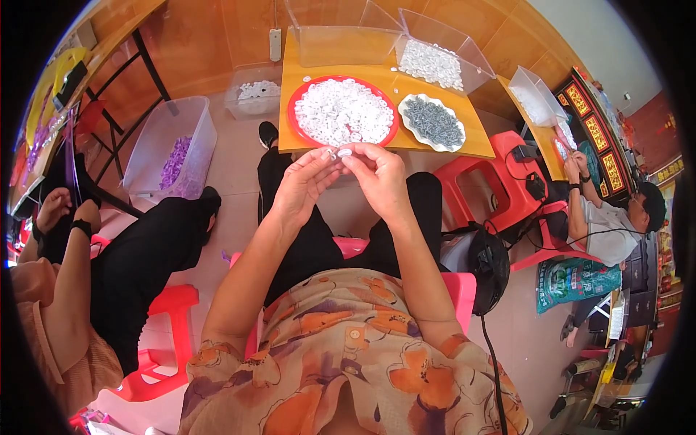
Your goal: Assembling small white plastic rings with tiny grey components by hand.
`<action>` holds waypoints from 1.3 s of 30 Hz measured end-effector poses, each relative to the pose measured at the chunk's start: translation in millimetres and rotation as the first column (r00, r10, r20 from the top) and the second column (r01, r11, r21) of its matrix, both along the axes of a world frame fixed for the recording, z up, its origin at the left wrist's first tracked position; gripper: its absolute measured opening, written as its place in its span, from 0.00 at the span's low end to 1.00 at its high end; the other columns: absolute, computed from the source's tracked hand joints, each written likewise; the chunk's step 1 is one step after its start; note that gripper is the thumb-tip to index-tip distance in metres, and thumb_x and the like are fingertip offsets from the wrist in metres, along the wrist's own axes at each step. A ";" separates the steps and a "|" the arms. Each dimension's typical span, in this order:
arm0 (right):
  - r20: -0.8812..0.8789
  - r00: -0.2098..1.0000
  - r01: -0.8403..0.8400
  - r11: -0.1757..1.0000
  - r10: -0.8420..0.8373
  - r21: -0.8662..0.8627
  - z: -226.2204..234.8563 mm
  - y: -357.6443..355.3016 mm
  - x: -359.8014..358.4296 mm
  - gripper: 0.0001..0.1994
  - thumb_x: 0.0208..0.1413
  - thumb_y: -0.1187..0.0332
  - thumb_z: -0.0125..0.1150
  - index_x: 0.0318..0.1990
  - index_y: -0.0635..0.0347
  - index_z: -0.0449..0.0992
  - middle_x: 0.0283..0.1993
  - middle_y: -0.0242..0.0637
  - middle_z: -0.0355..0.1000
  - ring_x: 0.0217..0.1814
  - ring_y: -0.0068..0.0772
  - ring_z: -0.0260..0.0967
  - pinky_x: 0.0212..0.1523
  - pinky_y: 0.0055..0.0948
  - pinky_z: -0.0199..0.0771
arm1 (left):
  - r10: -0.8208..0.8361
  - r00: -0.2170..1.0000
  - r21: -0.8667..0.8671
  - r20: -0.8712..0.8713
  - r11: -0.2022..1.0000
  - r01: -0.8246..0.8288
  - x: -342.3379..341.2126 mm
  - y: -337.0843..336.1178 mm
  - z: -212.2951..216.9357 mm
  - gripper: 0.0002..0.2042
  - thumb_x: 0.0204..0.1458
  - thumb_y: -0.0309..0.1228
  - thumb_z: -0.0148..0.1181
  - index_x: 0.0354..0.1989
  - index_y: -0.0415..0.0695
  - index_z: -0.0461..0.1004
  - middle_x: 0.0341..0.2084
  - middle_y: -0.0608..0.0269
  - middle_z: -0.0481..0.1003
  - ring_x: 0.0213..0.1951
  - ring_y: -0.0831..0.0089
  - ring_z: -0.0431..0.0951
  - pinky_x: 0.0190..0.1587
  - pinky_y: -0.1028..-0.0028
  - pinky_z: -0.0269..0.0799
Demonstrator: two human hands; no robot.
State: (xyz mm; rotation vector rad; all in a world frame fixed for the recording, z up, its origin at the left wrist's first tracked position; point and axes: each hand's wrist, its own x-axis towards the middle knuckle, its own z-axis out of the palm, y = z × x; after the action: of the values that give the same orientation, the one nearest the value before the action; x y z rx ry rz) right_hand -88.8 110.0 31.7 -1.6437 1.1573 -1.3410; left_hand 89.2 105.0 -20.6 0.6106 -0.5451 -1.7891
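Note:
My left hand (306,183) and my right hand (377,177) meet at the near edge of the table, fingertips almost touching. Between the right thumb and fingers is a small white round piece (344,153). The left thumb and forefinger pinch a tiny light piece (333,154), too small to name. Just beyond my fingers lies a red round tray (292,116) heaped with small white plastic pieces (341,109). To its right, a white scalloped dish (451,147) holds many small grey, thin pieces (433,122).
Clear plastic bins (348,45) stand at the back of the wooden table (475,134), one with white pieces (431,64). A bin of purple pieces (174,163) sits on the floor at left. Red stools (493,181) stand right. Co-workers sit on both sides.

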 end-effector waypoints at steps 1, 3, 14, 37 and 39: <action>0.023 0.999 -0.035 0.997 0.034 0.064 2.7 -0.1 -2.2 0.09 0.64 0.76 0.67 0.50 0.70 0.84 0.39 0.37 0.84 0.38 0.22 0.81 0.40 0.24 0.80 | 0.005 1.000 0.004 0.001 1.000 -0.005 0.5 0.4 1.6 0.10 0.69 0.29 0.60 0.55 0.42 0.78 0.50 0.61 0.84 0.53 0.70 0.84 0.60 0.69 0.79; 0.048 0.997 -0.073 0.989 0.068 0.127 7.2 0.5 -3.1 0.10 0.66 0.75 0.66 0.52 0.69 0.84 0.38 0.36 0.84 0.37 0.19 0.80 0.40 0.22 0.79 | 0.011 1.000 0.008 0.002 1.000 -0.011 1.4 0.7 1.2 0.10 0.69 0.29 0.60 0.55 0.42 0.78 0.50 0.61 0.84 0.53 0.70 0.84 0.60 0.69 0.79; -0.017 0.997 0.076 0.996 -0.075 0.045 3.9 -3.4 -6.2 0.13 0.66 0.70 0.68 0.54 0.67 0.85 0.33 0.29 0.80 0.30 0.15 0.70 0.33 0.20 0.71 | 0.092 0.985 -0.158 0.146 0.985 -0.069 -5.0 4.4 5.8 0.08 0.69 0.28 0.62 0.53 0.42 0.81 0.46 0.61 0.85 0.49 0.70 0.87 0.53 0.73 0.81; 0.273 0.962 -0.080 0.969 0.014 0.233 7.0 3.0 0.2 0.13 0.67 0.72 0.67 0.55 0.68 0.83 0.36 0.27 0.77 0.33 0.15 0.69 0.36 0.21 0.72 | 0.191 0.934 -0.240 0.303 0.963 -0.120 -8.9 10.1 10.7 0.09 0.66 0.31 0.66 0.51 0.42 0.83 0.41 0.62 0.87 0.41 0.77 0.86 0.46 0.78 0.77; 0.302 0.953 -0.087 0.966 0.009 0.243 6.7 3.2 0.3 0.13 0.67 0.72 0.67 0.55 0.68 0.82 0.37 0.27 0.78 0.33 0.15 0.69 0.36 0.21 0.72 | 0.189 0.933 -0.246 0.305 0.963 -0.114 -8.6 10.5 10.5 0.09 0.66 0.31 0.66 0.51 0.42 0.83 0.40 0.62 0.87 0.41 0.77 0.86 0.46 0.78 0.77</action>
State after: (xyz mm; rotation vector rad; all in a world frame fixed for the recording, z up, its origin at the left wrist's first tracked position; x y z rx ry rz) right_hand -88.5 113.2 38.4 -1.2293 1.0502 -1.2973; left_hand 80.6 115.4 -10.0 0.7747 -0.8891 -1.4612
